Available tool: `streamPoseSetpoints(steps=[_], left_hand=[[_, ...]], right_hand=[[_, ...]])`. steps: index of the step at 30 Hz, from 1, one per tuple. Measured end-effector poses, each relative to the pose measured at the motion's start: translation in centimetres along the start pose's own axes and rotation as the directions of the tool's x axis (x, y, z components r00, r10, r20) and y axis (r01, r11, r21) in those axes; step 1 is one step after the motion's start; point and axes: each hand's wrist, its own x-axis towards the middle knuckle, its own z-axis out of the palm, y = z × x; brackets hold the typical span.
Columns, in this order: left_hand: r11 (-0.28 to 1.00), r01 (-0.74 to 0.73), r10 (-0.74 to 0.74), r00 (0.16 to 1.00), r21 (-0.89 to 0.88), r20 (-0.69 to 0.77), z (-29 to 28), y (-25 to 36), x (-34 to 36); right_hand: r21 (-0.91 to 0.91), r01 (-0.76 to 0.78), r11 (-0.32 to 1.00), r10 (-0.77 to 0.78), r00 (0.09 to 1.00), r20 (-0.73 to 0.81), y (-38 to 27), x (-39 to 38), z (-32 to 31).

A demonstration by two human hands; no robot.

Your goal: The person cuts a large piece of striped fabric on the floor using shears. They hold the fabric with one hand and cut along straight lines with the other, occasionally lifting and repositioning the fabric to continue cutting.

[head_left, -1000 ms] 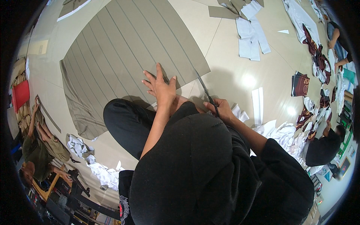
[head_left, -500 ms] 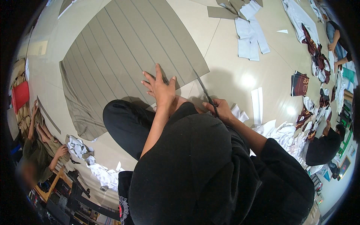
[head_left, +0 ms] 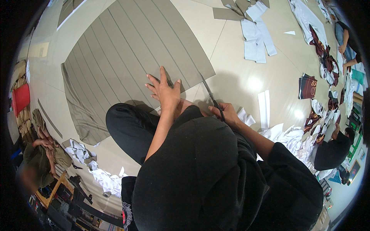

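Observation:
A large grey-brown cloth (head_left: 127,57), ruled with dark parallel lines, lies spread on the floor before me. Its left edge is rumpled into folds. My left hand (head_left: 168,94) rests on the cloth near its close edge, fingers spread and holding nothing. At the right, my right hand (head_left: 229,114) grips a pair of scissors (head_left: 211,94) by the handles. The blades point up and left, their tips at the cloth's right-hand edge, beside the end of a dark line. My bent knee in black trousers (head_left: 129,125) touches the cloth's near side.
Cut white and grey-brown strips (head_left: 256,40) lie at the far right. A white strip (head_left: 264,109) and crumpled white cloth (head_left: 285,140) lie beside my right arm. White scraps (head_left: 106,179) sit at the left. Co-workers sit at the left (head_left: 38,161) and right (head_left: 331,150).
The co-worker at the left has drawn their outstretched hands in together. At the far upper left, a pale strip along a brown cloth shows more. My hands and the scissors have hardly moved.

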Motion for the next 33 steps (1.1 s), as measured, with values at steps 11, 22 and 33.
streamPoseSetpoints(steps=[11, 22, 33], left_hand=[[1.0, -0.001, 0.001, 1.0, 0.012, 0.004, 0.1, 0.0, 0.0], [0.999, 0.009, -0.01, 1.0, 0.036, 0.012, 0.0, 0.3, -0.1], [0.827, -0.562, 0.561, 0.826, 0.002, -0.05, 1.5, 2.1, -2.9]], right_hand=[[0.031, 0.017, 0.999, -0.017, 1.0, 0.012, 0.4, 0.1, 0.1], [-0.024, -0.003, 1.0, 0.003, 1.0, -0.011, 0.1, 0.0, -0.1], [-0.02, 0.007, 1.0, -0.008, 1.0, -0.016, 0.9, 0.6, 0.0]])
